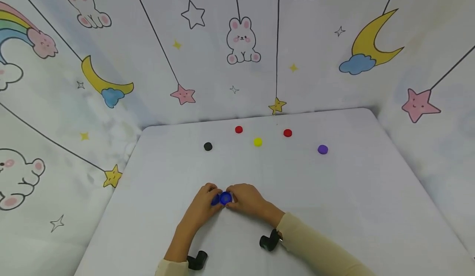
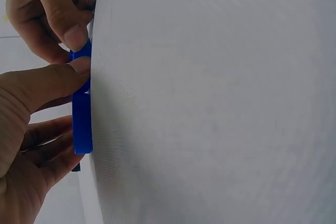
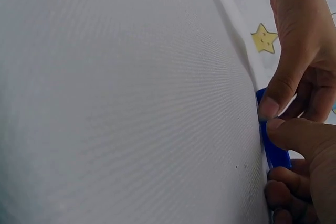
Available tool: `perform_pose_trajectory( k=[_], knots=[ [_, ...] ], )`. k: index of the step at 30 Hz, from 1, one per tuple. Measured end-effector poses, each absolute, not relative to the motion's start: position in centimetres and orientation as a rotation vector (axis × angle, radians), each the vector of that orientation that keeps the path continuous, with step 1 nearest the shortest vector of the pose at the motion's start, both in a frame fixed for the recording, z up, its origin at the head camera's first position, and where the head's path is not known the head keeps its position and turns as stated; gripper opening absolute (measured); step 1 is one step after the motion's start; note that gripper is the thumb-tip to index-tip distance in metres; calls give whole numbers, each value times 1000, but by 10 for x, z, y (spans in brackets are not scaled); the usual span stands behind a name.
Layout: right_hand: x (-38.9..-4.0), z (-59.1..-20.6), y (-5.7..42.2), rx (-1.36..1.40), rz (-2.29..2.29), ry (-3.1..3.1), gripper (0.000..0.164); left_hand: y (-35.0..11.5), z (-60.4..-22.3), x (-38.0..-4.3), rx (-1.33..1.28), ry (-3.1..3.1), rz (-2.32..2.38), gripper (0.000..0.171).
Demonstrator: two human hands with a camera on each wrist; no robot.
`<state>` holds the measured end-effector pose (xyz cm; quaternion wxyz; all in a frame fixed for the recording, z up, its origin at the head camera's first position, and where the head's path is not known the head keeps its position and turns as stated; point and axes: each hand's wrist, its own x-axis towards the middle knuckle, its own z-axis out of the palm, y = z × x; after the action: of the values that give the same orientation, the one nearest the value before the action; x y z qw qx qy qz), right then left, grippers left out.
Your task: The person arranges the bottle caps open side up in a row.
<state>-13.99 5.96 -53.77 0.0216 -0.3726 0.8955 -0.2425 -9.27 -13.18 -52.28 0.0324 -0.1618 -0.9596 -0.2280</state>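
My cream cloth sleeve (image 1: 319,243) spans the lower right. Below centre, my left hand (image 1: 203,204) pinches a blue round plastic cap (image 1: 215,200); just beside it my right hand (image 1: 248,200) pinches a rimmed, recessed blue cap (image 1: 225,198), against the white, finely woven tabletop (image 1: 326,197). Above centre: black (image 1: 208,146), red, yellow and purple discs.

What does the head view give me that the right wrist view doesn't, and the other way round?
Only the head view: the black disc, two red discs, the yellow disc and the purple disc farther back, plus the round upward face of the right blue piece.

Only the right wrist view: a low close-up of that piece's side wall, edge-on at table level.

Both: the left hand and right hand close together, each gripping a blue piece, the white table and a yellow star on the wall.
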Motion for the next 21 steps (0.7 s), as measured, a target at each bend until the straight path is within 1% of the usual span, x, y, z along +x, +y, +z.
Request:
perform_pose_trajectory(
  k=[5, 7, 10, 12, 13, 16, 18, 21],
  knots=[
    [-139, -538, 67, -1128, -703, 2834, 41, -125, -525, -97, -535, -2964, -691, 39],
    [-138, -538, 71, -1106, -694, 2843, 47, -121, -526, -100, -546, -2975, -687, 40],
    [-139, -533, 80, -1025, -716, 2804, 63, -118, -526, -105, -560, -2988, -675, 44],
    [-140, -527, 92, -949, -767, 2758, 72, -116, -524, -107, -541, -3008, -698, 52],
    [-142, -523, 100, -910, -799, 2726, 73, -116, -523, -107, -522, -3018, -715, 58],
    [-148, -508, 132, -782, -886, 2663, 70, -117, -519, -108, -432, -3040, -768, 74],
    [-154, -497, 157, -680, -937, 2653, 66, -117, -514, -109, -384, -3011, -809, 80],
    [-165, -484, 190, -540, -967, 2713, 62, -111, -501, -113, -400, -2918, -914, 86]
  ],
)
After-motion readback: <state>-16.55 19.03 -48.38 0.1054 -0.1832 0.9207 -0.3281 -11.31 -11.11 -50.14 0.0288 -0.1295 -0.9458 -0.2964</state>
